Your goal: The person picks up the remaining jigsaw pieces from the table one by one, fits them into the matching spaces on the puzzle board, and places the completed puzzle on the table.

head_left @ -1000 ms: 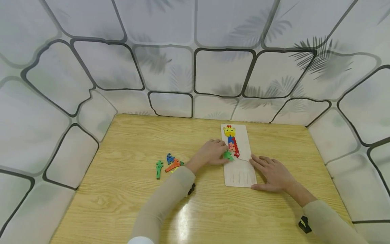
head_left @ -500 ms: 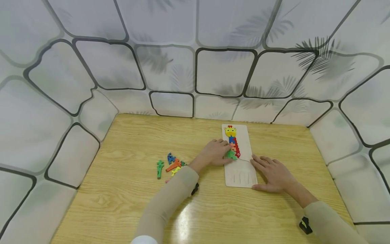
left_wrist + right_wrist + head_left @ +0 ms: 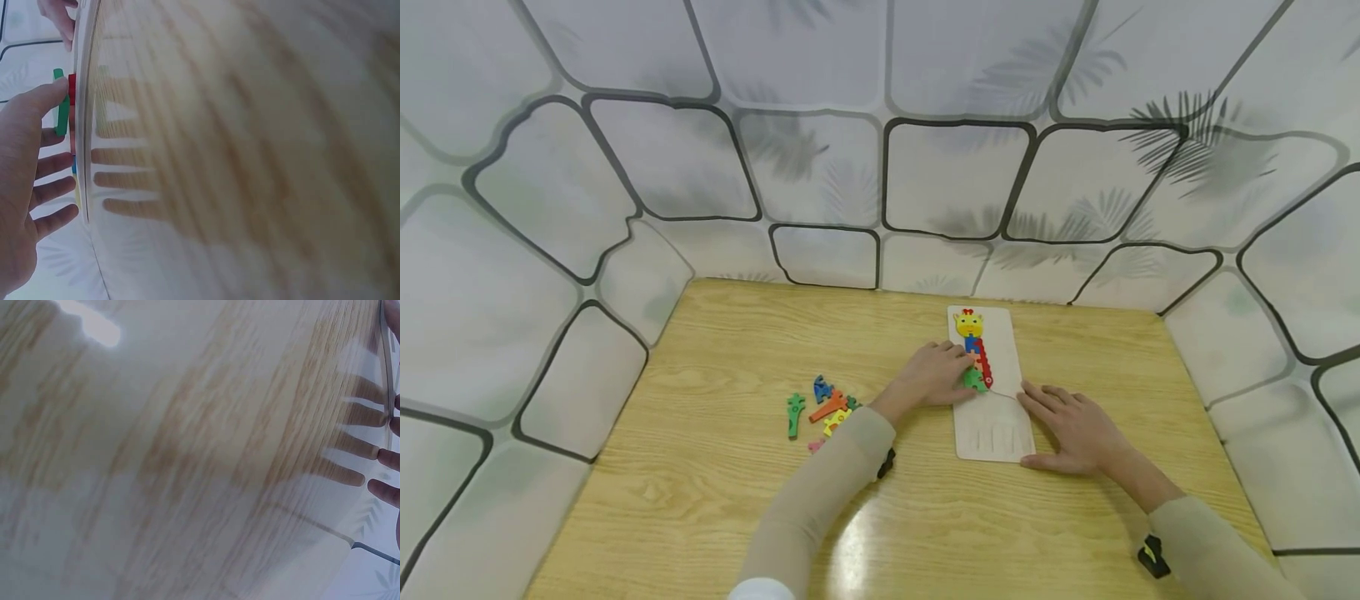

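A pale wooden puzzle board lies on the table with a yellow giraffe head near its far end. Below the head sit a blue piece, a pinkish-orange piece partly behind fingers, and a red strip. My left hand reaches over the board's left edge and pinches a green puzzle piece between thumb and index finger. In the left wrist view the green piece stands out above the other pieces. My right hand rests along the board's right edge, fingers spread, fingertips and thumb at the rim.
Left of my left forearm lie loose puzzle pieces: a green one, a blue one, an orange one, a yellow one and a pink one. A patterned fabric wall rises behind the wooden table.
The left hand has shifted the green piece slightly right, in against the red strip and the pinkish-orange piece. The right hand stays at the board's edge.
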Demonstrator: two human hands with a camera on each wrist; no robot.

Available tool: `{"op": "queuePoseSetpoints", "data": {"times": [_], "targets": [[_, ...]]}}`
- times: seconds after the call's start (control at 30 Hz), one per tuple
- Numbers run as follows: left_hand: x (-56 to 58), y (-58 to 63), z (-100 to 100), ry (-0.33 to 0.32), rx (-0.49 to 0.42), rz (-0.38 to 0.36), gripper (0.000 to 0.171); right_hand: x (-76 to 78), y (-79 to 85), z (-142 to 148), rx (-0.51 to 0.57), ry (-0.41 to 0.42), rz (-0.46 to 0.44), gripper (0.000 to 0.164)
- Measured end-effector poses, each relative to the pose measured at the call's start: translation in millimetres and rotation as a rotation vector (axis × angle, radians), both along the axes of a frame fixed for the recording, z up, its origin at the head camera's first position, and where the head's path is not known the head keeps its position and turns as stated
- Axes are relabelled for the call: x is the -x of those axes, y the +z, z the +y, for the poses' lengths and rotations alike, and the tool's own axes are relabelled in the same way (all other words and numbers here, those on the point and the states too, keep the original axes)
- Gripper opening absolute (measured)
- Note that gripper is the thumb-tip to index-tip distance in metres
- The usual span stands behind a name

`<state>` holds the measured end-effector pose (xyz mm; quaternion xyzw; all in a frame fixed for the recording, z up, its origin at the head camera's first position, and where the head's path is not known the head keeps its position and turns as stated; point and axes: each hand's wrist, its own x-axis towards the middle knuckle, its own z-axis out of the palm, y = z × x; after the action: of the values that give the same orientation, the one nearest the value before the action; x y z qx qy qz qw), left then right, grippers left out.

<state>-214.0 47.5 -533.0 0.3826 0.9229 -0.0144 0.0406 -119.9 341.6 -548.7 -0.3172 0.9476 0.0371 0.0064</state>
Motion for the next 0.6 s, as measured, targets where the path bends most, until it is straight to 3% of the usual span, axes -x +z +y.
{"op": "queuePoseSetpoints", "data": {"times": [0.6], "targets": [[3.8, -5.0, 6.3, 0.008, 0.025, 0.011, 0.067, -1.7, 0.9, -0.4, 0.009, -0.005, -0.020, 0.107]]}}
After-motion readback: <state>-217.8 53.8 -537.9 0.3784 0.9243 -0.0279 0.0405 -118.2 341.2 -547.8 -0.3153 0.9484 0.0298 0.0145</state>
